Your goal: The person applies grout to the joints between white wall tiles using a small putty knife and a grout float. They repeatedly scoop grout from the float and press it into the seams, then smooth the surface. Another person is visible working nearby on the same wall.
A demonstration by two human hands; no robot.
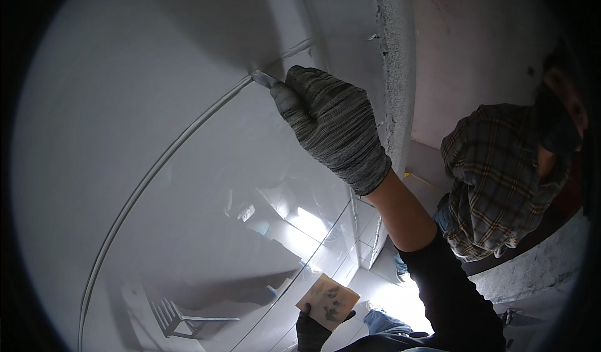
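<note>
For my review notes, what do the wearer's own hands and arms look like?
The right hand wears a knitted glove with fine grey and black stripes. Above a bare forearm comes a plain black sleeve. The left hand wears a dark glove; its sleeve cannot be made out.

We hold our grey-striped, knit-gloved right hand [338,130] raised, fingers [305,80] curled, thumb [288,105] extended, above a bare forearm [405,214] (the black fabric sleeve [447,289] stops short of the wrist [380,192]); our dark-gloved left hand [311,334] sits low, digits spread.
</note>
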